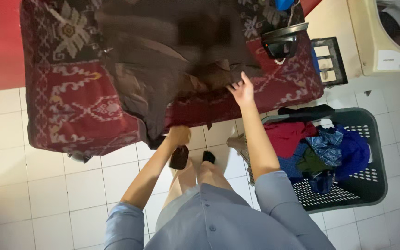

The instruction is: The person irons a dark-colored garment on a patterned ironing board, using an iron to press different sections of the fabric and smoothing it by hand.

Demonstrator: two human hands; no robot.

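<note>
A dark brown garment lies spread over a table draped in a red patterned cloth. My left hand is closed on the garment's lower hanging edge at the table's front. My right hand rests on the garment's right part, fingers spread, near the table's front edge. The garment looks blurred across its upper part.
A black iron stands at the table's right end. A grey laundry basket with red, blue and green clothes sits on the white tiled floor at my right. A white washing machine is at top right, a small dark rack beside it.
</note>
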